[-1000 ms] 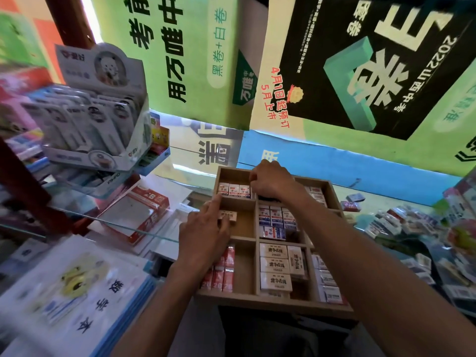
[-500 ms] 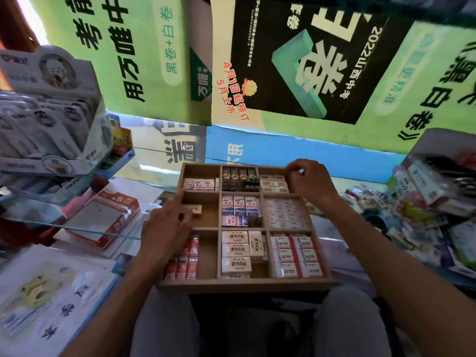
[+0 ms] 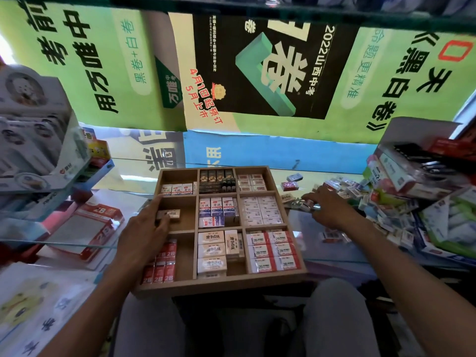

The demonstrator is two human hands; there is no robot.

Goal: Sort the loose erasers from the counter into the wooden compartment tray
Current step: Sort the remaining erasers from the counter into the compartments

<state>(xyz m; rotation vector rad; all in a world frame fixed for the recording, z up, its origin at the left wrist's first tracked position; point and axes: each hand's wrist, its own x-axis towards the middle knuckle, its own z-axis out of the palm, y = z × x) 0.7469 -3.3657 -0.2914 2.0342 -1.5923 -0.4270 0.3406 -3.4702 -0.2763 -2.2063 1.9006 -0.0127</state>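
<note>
The wooden compartment tray [image 3: 219, 284] sits in front of me, with most of its compartments holding rows of wrapped erasers. My left hand [image 3: 144, 235] lies on the tray's left side, fingers apart, thumb next to a lone beige eraser [image 3: 168, 214] in the middle-left compartment. My right hand [image 3: 329, 210] is stretched out to the right of the tray, fingertips down on small loose erasers [image 3: 307, 206] on the glass counter. I cannot see whether it grips one. A larger heap of loose erasers [image 3: 345, 188] lies just beyond, and a red one [image 3: 289, 186] sits apart.
A white display box [image 3: 33, 140] of packaged items stands at the left, above a red 2B box [image 3: 85, 228] under glass. Stacked stationery boxes [image 3: 412, 171] crowd the right edge. Printed booklets [image 3: 38, 305] lie at lower left. Posters cover the back wall.
My right hand left the tray's back row and swung right, down onto the loose erasers on the counter. The left hand stayed on the tray. My view turned to the right.
</note>
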